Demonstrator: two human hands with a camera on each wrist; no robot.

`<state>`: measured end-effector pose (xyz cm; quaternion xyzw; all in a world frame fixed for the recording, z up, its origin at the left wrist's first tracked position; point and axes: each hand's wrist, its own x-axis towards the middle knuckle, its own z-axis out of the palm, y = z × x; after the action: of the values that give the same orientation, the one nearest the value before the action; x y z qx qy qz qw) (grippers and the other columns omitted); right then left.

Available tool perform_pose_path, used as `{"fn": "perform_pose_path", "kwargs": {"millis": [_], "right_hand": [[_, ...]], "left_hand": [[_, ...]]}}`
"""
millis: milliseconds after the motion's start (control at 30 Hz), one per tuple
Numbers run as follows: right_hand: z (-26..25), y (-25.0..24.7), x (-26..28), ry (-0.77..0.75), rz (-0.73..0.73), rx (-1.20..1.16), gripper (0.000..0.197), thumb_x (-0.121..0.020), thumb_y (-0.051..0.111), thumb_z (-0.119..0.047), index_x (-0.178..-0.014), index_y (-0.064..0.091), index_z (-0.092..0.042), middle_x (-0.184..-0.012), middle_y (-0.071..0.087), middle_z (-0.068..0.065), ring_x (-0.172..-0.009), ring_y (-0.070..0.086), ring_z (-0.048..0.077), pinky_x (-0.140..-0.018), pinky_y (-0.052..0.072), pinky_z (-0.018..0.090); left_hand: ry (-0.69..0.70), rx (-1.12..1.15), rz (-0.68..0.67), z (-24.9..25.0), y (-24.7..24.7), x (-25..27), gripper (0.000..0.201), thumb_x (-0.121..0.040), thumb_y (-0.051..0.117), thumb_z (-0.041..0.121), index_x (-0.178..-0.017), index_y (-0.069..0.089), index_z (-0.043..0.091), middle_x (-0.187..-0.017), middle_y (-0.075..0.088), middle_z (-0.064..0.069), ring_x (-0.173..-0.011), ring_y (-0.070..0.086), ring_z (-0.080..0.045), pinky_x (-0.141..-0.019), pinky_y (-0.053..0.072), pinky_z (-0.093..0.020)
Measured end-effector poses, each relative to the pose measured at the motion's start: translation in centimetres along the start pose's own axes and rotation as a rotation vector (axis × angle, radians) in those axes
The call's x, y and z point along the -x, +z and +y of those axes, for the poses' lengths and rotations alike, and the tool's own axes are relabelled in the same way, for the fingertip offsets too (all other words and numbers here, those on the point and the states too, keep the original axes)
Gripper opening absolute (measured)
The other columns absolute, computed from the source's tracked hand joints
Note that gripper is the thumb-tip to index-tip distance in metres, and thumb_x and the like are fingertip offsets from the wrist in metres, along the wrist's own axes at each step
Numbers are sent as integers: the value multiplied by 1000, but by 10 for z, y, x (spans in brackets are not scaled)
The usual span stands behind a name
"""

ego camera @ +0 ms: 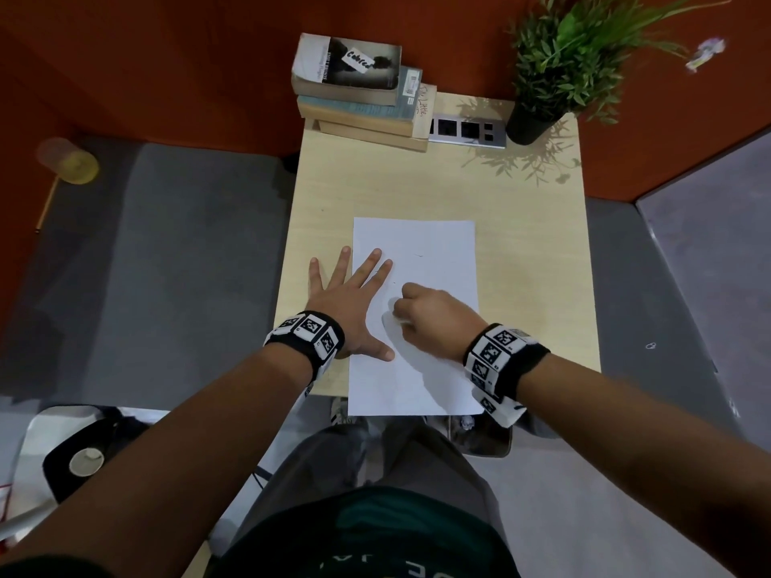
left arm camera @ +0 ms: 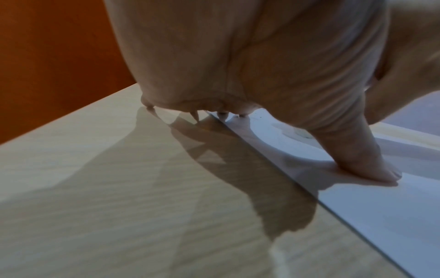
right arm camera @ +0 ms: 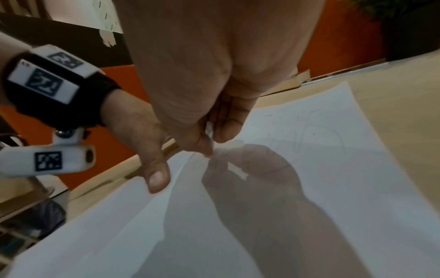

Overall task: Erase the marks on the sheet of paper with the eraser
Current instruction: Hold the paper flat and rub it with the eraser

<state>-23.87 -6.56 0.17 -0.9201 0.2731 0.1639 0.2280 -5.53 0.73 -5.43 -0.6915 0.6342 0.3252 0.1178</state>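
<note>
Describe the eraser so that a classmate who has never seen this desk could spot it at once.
Start at the light wooden desk and find the white sheet of paper lying at its near edge. The right hand rests curled on the sheet, and the eraser is the small whitish lump pinched in its fingertips; the flat left hand beside it holds nothing.

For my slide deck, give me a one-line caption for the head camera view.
Left hand flat on the sheet of paper while the right hand pinches a white eraser on it.

Left hand (left arm camera: 250, 56) presses thumb onto paper (left arm camera: 381, 206) (table (left arm camera: 95, 188) beneath).
</note>
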Motion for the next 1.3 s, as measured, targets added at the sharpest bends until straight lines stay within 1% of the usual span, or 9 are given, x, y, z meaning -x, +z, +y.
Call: {"fn": "perform_pose_path", "kwargs": {"millis": [200, 367, 567, 733, 867, 933, 1100, 1200, 1300], "right_hand": [[12, -15, -18, 87, 111, -15, 11, -87, 55, -10, -90, 65, -8, -88, 46, 2, -71, 58, 31, -63, 49, 36], [-4, -3, -2, -39, -10, 57, 14, -90, 51, -10, -91, 65, -7, -88, 45, 3, -64, 56, 32, -58, 49, 39], [12, -18, -19, 119, 116, -6, 13, -89, 53, -10, -93, 66, -8, -90, 46, 2, -73, 58, 31, -63, 47, 35], [-5, -2, 0, -35, -27, 51, 12, -89, 52, -10, -89, 64, -8, -86, 42, 1, -64, 56, 32, -59, 50, 39], [16, -18, -13, 106, 85, 30, 12, -88, 55, -10, -92, 65, -8, -91, 48, 3, -73, 59, 32, -65, 51, 38], [16, -16, -11, 143, 130, 23, 12, -87, 54, -10, -91, 65, -7, -92, 50, 5, -72, 59, 32, -64, 52, 39], [-5, 5, 5, 0, 21, 73, 12, -87, 54, -6, -90, 65, -5, -89, 49, 6, -60, 56, 33, -55, 48, 40], [10, -6, -4, 78, 75, 55, 13, -88, 54, -9, -93, 65, -5, -92, 51, 6, -67, 59, 34, -60, 51, 40], [16, -8, -6, 155, 149, 21, 16, -88, 55, -11, -97, 67, -7, -93, 53, 5, -70, 61, 34, -61, 51, 38]], "left_hand": [[2, -2, -8, -2, 1, -1, 159, -59, 71, 99, -163, -34, 44, -168, -46, 22, -158, -42, -31, -120, -19, -80], [4, 4, 0, -2, 2, -1, 158, -58, 70, 100, -164, -33, 43, -168, -45, 23, -158, -42, -31, -120, -18, -80], [2, 4, -6, -2, 2, -2, 160, -57, 71, 100, -163, -34, 44, -167, -46, 23, -157, -42, -30, -119, -20, -80], [1, 3, -6, -1, 1, -1, 159, -59, 71, 100, -163, -34, 43, -167, -46, 22, -158, -42, -31, -119, -18, -81], [-1, 3, -10, -1, 0, -1, 159, -58, 72, 100, -164, -34, 43, -167, -46, 23, -157, -43, -30, -119, -19, -80], [-3, -3, -12, -1, 0, -1, 160, -58, 71, 100, -164, -34, 43, -167, -46, 23, -157, -43, -30, -119, -19, -80], [-1, -5, -12, -1, 1, -2, 159, -58, 70, 101, -164, -33, 42, -167, -46, 22, -158, -42, -31, -119, -18, -81], [-4, -1, -16, -1, 0, -1, 159, -58, 71, 100, -164, -33, 43, -167, -47, 22, -157, -43, -30, -119, -19, -80], [-3, 1, -13, -1, 0, 0, 159, -58, 71, 100, -163, -34, 44, -166, -47, 23, -157, -43, -30, -120, -20, -79]]}}
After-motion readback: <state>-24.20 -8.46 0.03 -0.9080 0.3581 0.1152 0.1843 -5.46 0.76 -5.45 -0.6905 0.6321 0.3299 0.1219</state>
